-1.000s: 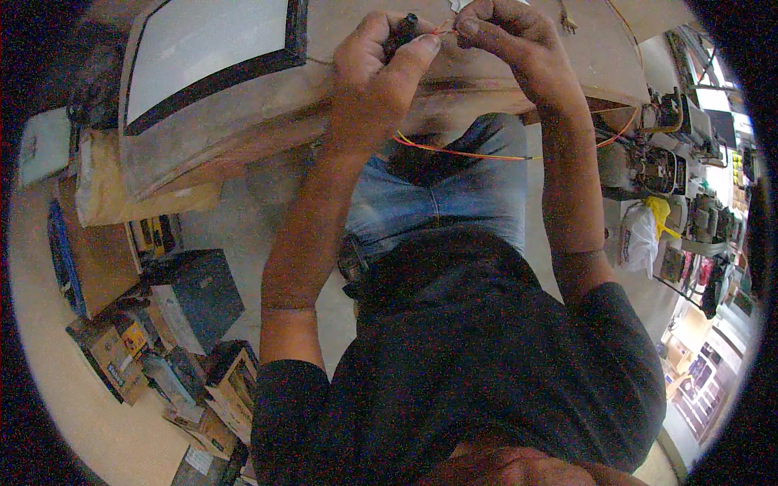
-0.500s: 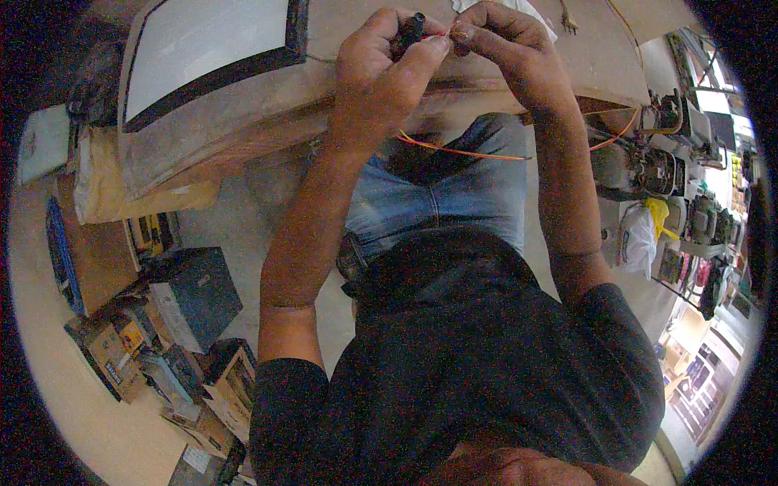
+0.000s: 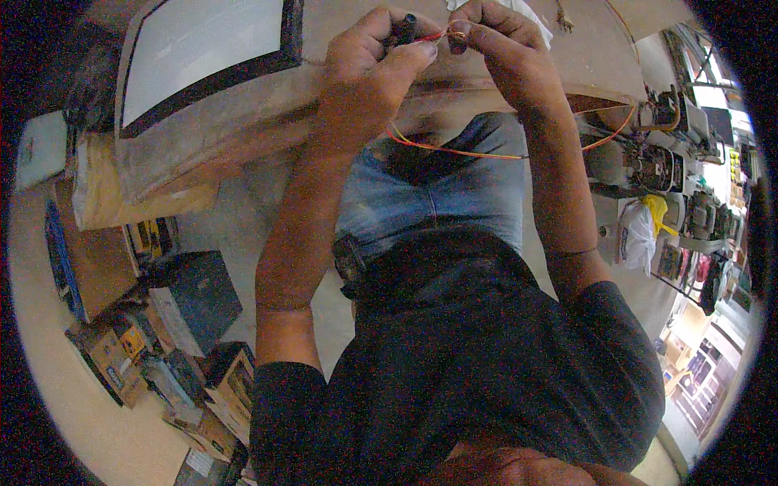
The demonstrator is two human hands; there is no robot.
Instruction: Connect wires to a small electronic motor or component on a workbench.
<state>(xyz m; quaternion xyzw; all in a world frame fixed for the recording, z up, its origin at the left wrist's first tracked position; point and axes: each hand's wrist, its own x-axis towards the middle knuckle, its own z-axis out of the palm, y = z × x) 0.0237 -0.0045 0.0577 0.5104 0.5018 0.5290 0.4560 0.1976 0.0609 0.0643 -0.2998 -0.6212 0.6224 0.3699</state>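
Above the table's near edge, my left hand point(image 3: 361, 77) is closed round a short black cylindrical piece point(image 3: 408, 29), its exact kind unclear. Thin red and yellowish wires point(image 3: 431, 37) run out from beside it. My right hand point(image 3: 510, 57) pinches the far ends of these wires between thumb and fingertips, close to my left thumb. Bare strands seem to show there, but are too small to make out well. From under my left hand a red and yellow wire pair point(image 3: 462, 151) hangs in a loop over my lap and passes behind my right forearm.
A framed white panel point(image 3: 211, 61) lies on the worn table point(image 3: 243, 142) at the left. Several boxes point(image 3: 194, 300) stack up on the floor at lower left. White and yellow plastic bags point(image 3: 638, 231) and machinery point(image 3: 656, 166) stand at the right.
My left hand has shifted slightly left, so a little more wire shows between the two hands. The hanging wire loop has moved slightly; the right hand keeps its pinch.
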